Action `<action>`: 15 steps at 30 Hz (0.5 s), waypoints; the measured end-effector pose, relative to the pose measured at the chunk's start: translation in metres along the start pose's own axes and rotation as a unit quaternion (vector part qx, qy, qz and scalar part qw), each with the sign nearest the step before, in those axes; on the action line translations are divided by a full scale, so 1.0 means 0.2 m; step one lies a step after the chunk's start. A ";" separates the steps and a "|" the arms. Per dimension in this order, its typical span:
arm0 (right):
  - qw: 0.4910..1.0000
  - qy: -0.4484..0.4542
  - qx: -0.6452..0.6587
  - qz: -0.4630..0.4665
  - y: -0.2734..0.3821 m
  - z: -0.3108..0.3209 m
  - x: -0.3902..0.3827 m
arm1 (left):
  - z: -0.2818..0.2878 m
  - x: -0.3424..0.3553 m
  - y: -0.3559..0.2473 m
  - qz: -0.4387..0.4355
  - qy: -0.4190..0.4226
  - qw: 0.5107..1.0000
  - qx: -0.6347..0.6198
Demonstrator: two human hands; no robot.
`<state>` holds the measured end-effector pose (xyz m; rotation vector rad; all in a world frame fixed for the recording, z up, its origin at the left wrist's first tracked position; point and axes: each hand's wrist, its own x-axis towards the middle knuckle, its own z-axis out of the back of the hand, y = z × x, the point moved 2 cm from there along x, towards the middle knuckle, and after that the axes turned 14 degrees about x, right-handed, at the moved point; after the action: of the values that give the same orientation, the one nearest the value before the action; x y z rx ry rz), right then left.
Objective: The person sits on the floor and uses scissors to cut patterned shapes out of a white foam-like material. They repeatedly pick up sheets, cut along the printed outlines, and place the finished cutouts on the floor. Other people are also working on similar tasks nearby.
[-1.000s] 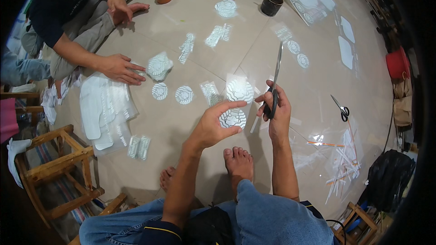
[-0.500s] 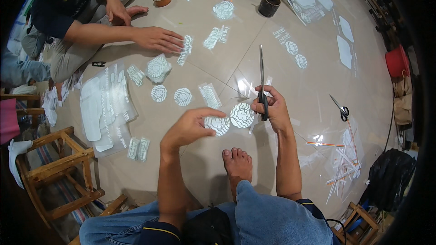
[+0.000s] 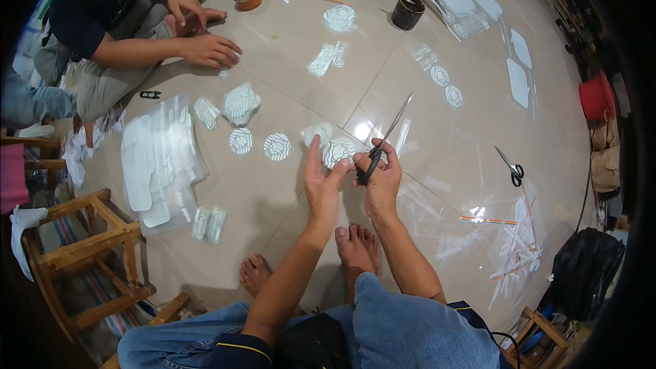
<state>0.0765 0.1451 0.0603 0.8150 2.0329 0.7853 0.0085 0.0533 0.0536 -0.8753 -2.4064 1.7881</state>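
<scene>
Between the finger and thumb of my left hand (image 3: 321, 188) is a clear sticker strip (image 3: 339, 153) with round, wavy-lined silvery designs. The strip looks tilted, and its left part reaches past my fingertips. My right hand (image 3: 384, 181) is wrapped round the black handles of a pair of scissors (image 3: 391, 130), whose blades point up and to the right. My right fingertips are close to the strip's right edge; whether they touch it I cannot tell. Just left of my hands, two cut round stickers (image 3: 277, 147) lie on the tiled floor.
Stacked sticker sheets (image 3: 156, 164) and a sticker pile (image 3: 240, 102) lie left. A co-worker's hand (image 3: 212, 51) rests on the floor beyond. Other scissors (image 3: 511, 166) and paper scraps (image 3: 519, 246) are right. A dark tin (image 3: 407, 12) stands far off; a wooden stool (image 3: 89, 253) is near left.
My left hand has swung right and turned, bringing the strip nearer my right hand. The scissors have tilted from upright to the right. The co-worker's hand has drawn back left.
</scene>
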 end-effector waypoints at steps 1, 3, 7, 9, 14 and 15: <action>1.000 0.008 0.009 -0.007 -0.01 -0.01 -0.02 | 0.02 -0.01 0.03 0.035 0.015 0.999 -0.005; 1.000 0.022 -0.008 -0.007 -0.02 0.01 -0.05 | 0.04 0.00 0.06 0.040 0.023 0.998 0.051; 0.994 0.054 -0.077 -0.050 0.04 0.02 -0.12 | 0.09 0.08 -0.05 -0.031 0.025 0.987 0.156; 0.984 0.110 -0.097 -0.099 0.09 0.04 -0.16 | 0.12 0.12 -0.15 -0.049 0.039 0.986 0.154; 0.963 0.190 -0.136 -0.133 0.07 0.14 -0.29 | 0.20 0.16 -0.32 -0.059 0.049 0.977 0.197; 0.961 0.195 -0.135 -0.145 0.08 0.15 -0.32 | 0.21 0.17 -0.34 -0.080 0.047 0.971 0.221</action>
<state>0.1372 0.1134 0.0848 0.2080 2.2497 1.0843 -0.0625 0.0184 0.0884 -0.6756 -1.8455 2.0429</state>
